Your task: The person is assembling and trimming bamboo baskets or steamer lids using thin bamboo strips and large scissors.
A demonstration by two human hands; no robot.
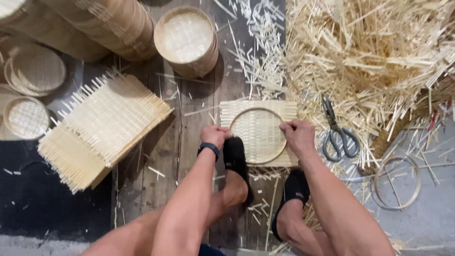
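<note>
A square woven bamboo mat (246, 110) lies on the wooden floor with a round bamboo hoop (258, 136) pressed onto it. My left hand (215, 135) grips the hoop's left rim; a dark band is on that wrist. On the hoop's right rim, my right hand (297, 134) presses down with curled fingers. My left foot in a black shoe (235, 156) stands on the mat's near left edge. The other black shoe (295, 187) rests just below the mat.
Grey scissors (337, 134) lie right of the mat beside a big heap of bamboo strips (369, 57). A stack of woven mats (102, 125) sits at left. Stacked round steamer baskets (187, 40) stand behind. Loose hoops (397, 182) lie at right, small lids (26, 117) far left.
</note>
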